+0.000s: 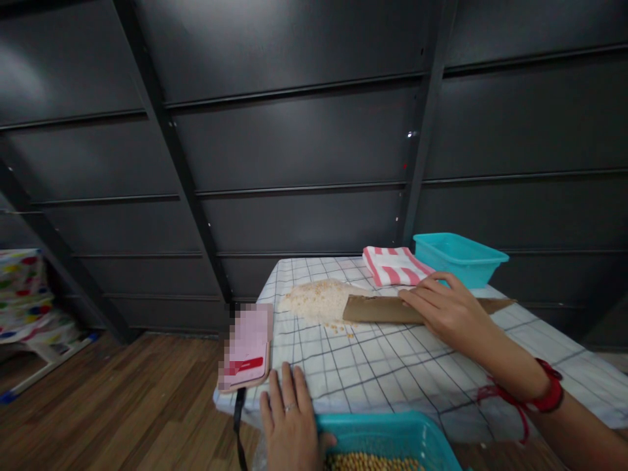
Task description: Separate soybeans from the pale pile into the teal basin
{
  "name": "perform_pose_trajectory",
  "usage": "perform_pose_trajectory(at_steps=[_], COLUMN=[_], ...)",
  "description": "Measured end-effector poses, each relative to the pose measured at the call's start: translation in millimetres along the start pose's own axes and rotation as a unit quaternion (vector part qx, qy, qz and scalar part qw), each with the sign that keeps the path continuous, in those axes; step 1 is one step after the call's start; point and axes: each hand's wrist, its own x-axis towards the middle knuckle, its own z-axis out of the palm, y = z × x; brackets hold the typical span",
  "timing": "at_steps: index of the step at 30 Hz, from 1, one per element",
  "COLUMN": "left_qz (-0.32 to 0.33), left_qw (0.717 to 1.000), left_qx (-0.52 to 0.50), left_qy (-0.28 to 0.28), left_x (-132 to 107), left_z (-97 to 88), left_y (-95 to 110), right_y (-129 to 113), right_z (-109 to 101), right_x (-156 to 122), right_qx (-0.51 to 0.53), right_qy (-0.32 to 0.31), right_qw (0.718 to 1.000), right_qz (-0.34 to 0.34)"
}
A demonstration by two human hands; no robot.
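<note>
My right hand [449,311] is closed over the top edge of a long brown cardboard strip [377,309] that stands on edge on the table. The strip's left end is beside a pile of pale grains [318,301] spread on the white checked tablecloth [387,366]. My left hand [289,422] lies at the table's near edge, its fingers stretched out and a ring on one of them, with its thumb on the rim of a teal basket [392,432] that holds yellowish beans. A red cord bracelet is on my right wrist.
A pink phone [248,350] with a cable lies at the table's left edge. A red-and-white striped cloth [395,266] and a second teal tub [458,258] sit at the far right. Dark metal wall panels stand behind; wood floor lies to the left.
</note>
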Motion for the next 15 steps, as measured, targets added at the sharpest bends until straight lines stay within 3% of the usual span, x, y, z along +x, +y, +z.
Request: perform_pose_trajectory(at_steps=[5, 15], left_qz=[0.001, 0.004], left_qw=[1.000, 1.000], left_qx=[-0.008, -0.003], left_qy=[0.003, 0.015], left_x=[-0.3, 0.2], left_z=[1.6, -0.5], left_y=[-0.7, -0.1], right_y=[-4.9, -14.9], right_z=[-8.3, 16.6], right_x=[7.6, 18.6], right_qx=[0.005, 0.021], right_qy=[0.007, 0.037], right_qw=[1.000, 0.999], right_qz=[0.007, -0.016])
